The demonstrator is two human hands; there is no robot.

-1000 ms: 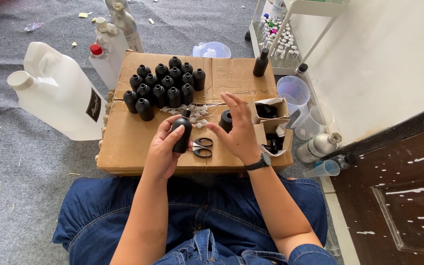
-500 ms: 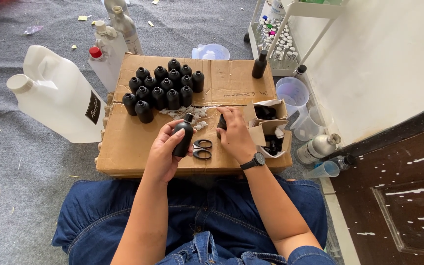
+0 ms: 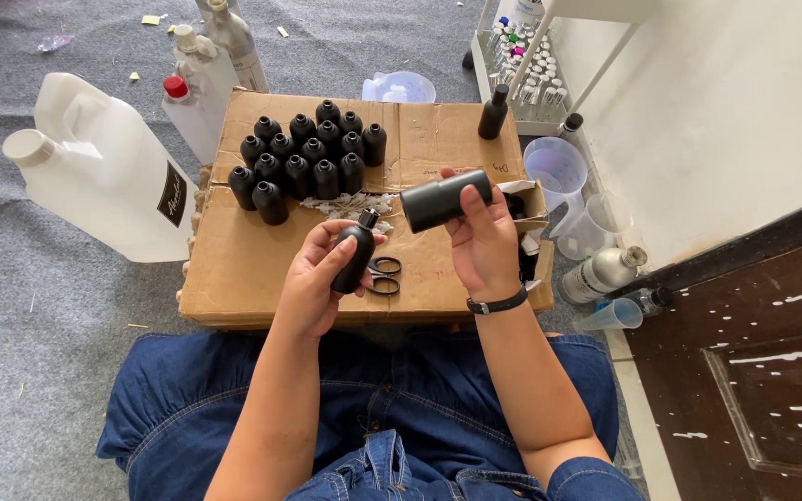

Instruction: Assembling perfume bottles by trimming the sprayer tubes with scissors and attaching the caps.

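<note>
Black bottle [image 3: 355,255] in left hand [image 3: 313,278], black cap [image 3: 445,200] in right hand [image 3: 485,241].

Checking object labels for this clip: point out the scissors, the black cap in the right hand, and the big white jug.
scissors [image 3: 383,275], head view, on a finger loop.
black cap [image 3: 438,200], head view, mid-barrel.
white jug [image 3: 104,176], head view, on its side wall.

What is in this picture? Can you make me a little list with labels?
Left hand: holds a small black bottle, upright
Right hand: holds a black cap tube, lying sideways
Scissors: on the cardboard box, beside the left hand
Group of black bottles: standing on the box's far side
White jug: on the floor, left of the box
</note>
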